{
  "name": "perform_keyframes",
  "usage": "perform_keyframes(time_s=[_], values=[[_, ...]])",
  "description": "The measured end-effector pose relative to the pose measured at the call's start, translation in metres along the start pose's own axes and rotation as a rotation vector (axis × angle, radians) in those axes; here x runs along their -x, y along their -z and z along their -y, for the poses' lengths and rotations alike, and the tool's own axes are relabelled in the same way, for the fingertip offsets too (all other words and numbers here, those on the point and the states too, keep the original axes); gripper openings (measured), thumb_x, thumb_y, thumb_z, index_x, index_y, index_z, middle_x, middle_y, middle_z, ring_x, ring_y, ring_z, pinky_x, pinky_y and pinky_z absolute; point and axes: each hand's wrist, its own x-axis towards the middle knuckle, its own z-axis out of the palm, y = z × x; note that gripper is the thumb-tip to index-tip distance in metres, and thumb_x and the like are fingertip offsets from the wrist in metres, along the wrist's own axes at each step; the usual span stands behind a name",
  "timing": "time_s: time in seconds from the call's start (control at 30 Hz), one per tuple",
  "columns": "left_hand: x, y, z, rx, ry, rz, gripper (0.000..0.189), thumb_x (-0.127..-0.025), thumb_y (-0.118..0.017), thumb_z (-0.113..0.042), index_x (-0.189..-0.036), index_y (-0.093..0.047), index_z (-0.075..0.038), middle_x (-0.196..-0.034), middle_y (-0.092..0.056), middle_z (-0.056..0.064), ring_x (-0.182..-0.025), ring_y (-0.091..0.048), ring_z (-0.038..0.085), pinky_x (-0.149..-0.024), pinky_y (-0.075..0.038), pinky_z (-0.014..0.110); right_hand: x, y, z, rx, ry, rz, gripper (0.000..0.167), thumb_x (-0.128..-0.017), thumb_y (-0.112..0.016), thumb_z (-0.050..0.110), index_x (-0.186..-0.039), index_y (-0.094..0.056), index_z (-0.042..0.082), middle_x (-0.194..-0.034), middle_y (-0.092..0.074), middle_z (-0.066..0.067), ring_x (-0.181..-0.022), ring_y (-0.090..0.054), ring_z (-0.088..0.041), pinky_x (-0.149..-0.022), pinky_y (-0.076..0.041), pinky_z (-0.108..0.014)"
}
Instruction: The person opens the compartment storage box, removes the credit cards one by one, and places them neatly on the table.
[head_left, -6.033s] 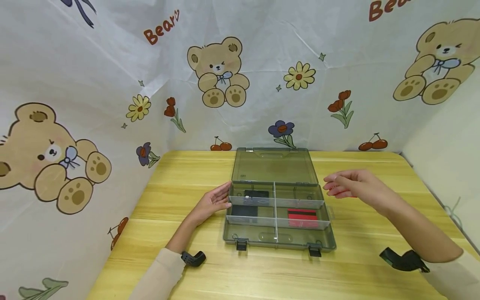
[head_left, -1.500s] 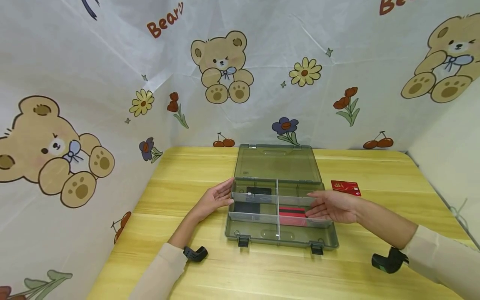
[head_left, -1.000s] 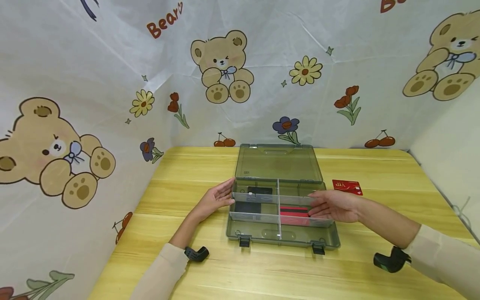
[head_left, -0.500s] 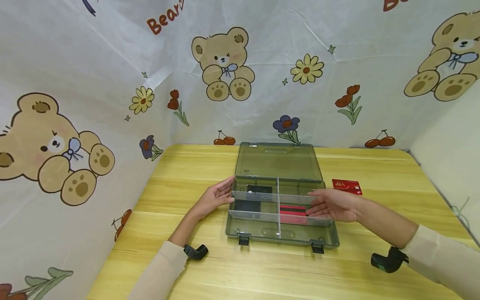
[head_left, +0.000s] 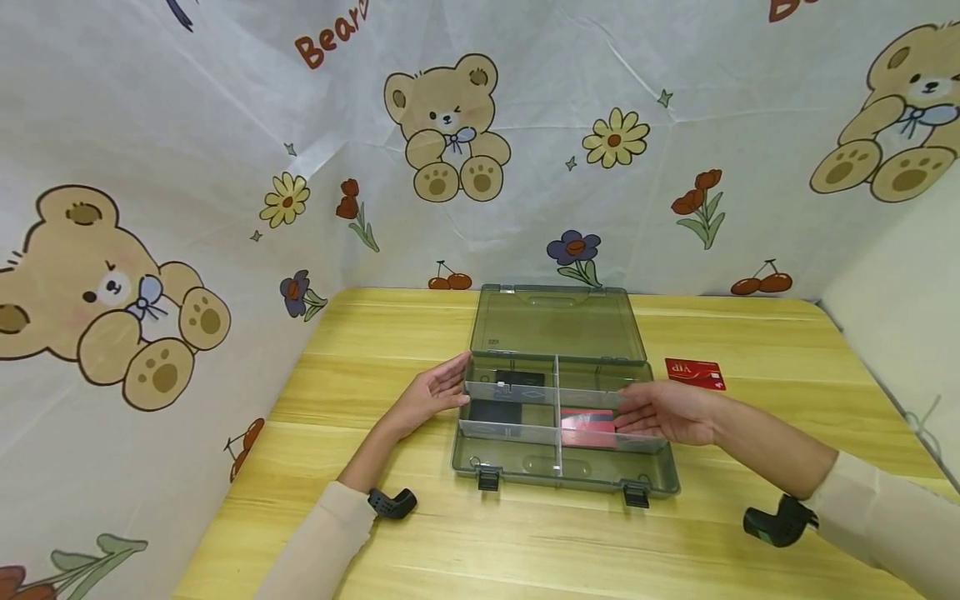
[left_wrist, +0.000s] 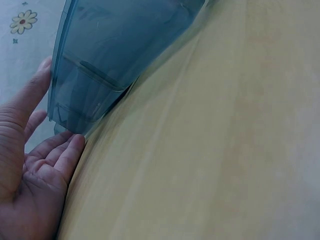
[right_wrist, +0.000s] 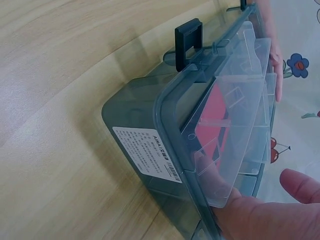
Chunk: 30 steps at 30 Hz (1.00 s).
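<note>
A grey-green see-through compartment box (head_left: 525, 461) stands with its lid (head_left: 555, 323) laid back. My left hand (head_left: 426, 402) rests at the box's left side, fingers relaxed. In the left wrist view, the left thumb and fingertips touch the box's edge and corner. My right hand (head_left: 667, 412) reaches over the right wall into the middle right compartment. Its fingertips lie at the right end of a red card (head_left: 587, 421) with a dark stripe; the right thumb stands apart from the card. The right wrist view shows the card (right_wrist: 212, 125) through a clear divider (right_wrist: 245, 135).
Dark flat pieces lie in the back left (head_left: 522, 381) and middle left (head_left: 495, 412) compartments. A red VIP card (head_left: 695, 373) lies on the wooden table (head_left: 480, 550), right of the box. Black latches (head_left: 488, 478) stick out in front. Printed cloth hangs behind.
Since six seconds ago, my right hand has moved left and down into the compartment, and the striped card has slid left. Just now its stripe looks paler. My left hand stays put.
</note>
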Motion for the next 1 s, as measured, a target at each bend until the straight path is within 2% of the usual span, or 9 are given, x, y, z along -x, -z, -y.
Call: perform_keyframes(time_s=[0.17,0.27,0.7,1.0], values=[[-0.0001,-0.0004,-0.0007,0.003,-0.004,0.002,0.078,-0.095,-0.073,-0.007,-0.160,-0.032,-0.015,-0.165,-0.029,0.005,-0.151,-0.029,0.025,-0.118,-0.034,0.031,-0.0006,0.0004,-0.0011,-0.013,0.032,0.016,0.029,-0.107,-0.049,0.014,-0.120,-0.061,-0.009,-0.113,-0.066,-0.018,-0.108,-0.067,-0.030,-0.101,-0.056,-0.036],[-0.0001,-0.0005,-0.0009,0.001,-0.005,0.004,0.078,-0.094,-0.073,-0.008,-0.160,-0.032,-0.015,-0.165,-0.029,0.006,-0.151,-0.028,0.025,-0.118,-0.034,0.032,-0.0012,0.0004,-0.0017,-0.008,0.038,0.019,0.028,-0.106,-0.050,0.012,-0.118,-0.064,-0.009,-0.110,-0.068,-0.016,-0.106,-0.068,-0.028,-0.099,-0.057,-0.035],[0.0005,-0.0002,-0.0002,0.000,0.001,0.002,0.077,-0.095,-0.072,-0.006,-0.160,-0.032,-0.014,-0.165,-0.029,0.006,-0.151,-0.028,0.025,-0.119,-0.033,0.032,-0.0049,0.0012,-0.0056,0.092,0.052,0.005,0.047,-0.107,-0.046,0.012,-0.135,-0.044,-0.025,-0.126,-0.063,-0.026,-0.117,-0.064,-0.034,-0.102,-0.055,-0.038],[0.0005,0.0002,-0.0003,0.003,0.003,-0.001,0.078,-0.094,-0.074,-0.009,-0.160,-0.034,-0.017,-0.165,-0.031,0.003,-0.150,-0.031,0.022,-0.117,-0.036,0.030,-0.0056,0.0000,-0.0070,0.074,0.074,-0.012,0.045,-0.106,-0.047,0.009,-0.135,-0.045,-0.025,-0.117,-0.070,-0.018,-0.107,-0.070,-0.027,-0.097,-0.058,-0.036]])
